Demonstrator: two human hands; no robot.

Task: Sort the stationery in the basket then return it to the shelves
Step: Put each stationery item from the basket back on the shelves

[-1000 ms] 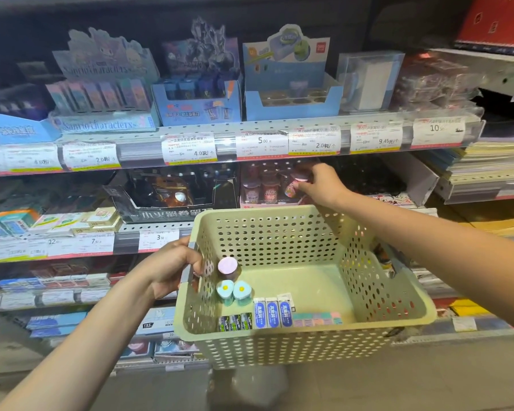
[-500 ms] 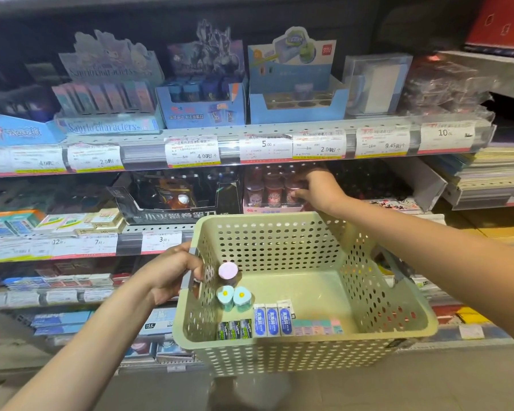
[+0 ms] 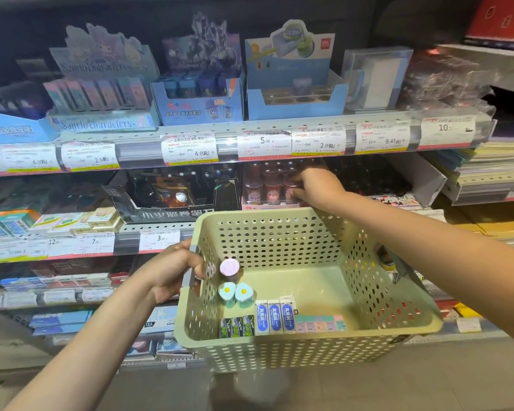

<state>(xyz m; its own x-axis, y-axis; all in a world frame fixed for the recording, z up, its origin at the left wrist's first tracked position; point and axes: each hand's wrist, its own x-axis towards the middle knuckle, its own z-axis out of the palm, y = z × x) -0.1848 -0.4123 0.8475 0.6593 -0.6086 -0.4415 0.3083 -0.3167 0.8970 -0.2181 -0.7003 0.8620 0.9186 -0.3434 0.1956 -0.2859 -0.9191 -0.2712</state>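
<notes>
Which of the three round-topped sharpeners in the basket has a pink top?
The pink-topped sharpener, farthest back beside the left hand; the two teal sharpeners in front have yellow-centred tops.

Right hand (image 3: pixel 315 185) fingertips hidden among pink sharpeners (image 3: pixel 272 188); price tags (image 3: pixel 319 140) print blurred.

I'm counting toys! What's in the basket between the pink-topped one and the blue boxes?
Two teal sharpeners with yellow dots sit between the pink-topped one and the blue boxes, head view.

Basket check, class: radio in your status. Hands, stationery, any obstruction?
Left hand grips basket handle. Right hand on pink sharpener in middle-shelf display box; grip unclear. Erasers, three capped sharpeners remain in basket. Nothing obstructing.
</notes>
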